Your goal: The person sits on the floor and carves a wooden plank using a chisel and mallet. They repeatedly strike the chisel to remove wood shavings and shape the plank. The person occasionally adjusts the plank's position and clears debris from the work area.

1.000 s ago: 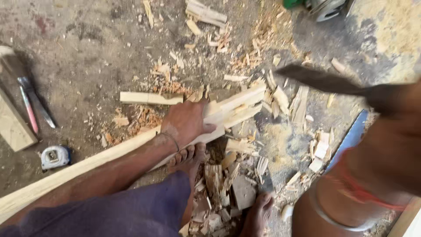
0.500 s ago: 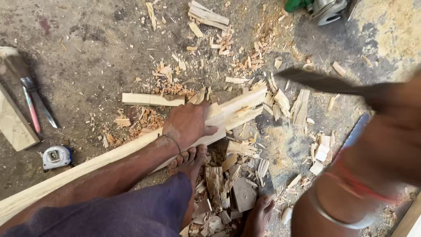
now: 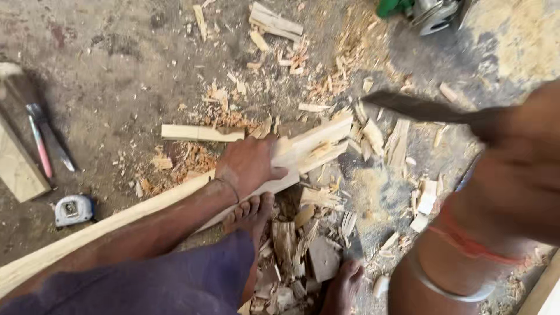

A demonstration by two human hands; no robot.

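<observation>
My left hand (image 3: 248, 166) presses down on a long pale wooden plank (image 3: 116, 219) that runs from the lower left up to a chopped, splintered end (image 3: 324, 140). My right hand (image 3: 519, 151), blurred at the right edge, grips a dark-bladed chopping knife (image 3: 420, 108) held raised, its tip pointing left above the plank's end. A metal bangle and red thread sit on that wrist. My bare foot (image 3: 251, 213) rests against the plank just below the left hand.
Wood chips and offcuts (image 3: 303, 245) litter the ground around my feet. A loose wood strip (image 3: 201, 133) lies above the plank. A tape measure (image 3: 73, 209), a chisel (image 3: 49, 143) and a wood block (image 3: 17, 169) lie left. A green power tool (image 3: 423, 10) is at the top.
The raised blade has shifted slightly left and my right arm has come lower into view. My left hand and the plank have stayed in place.
</observation>
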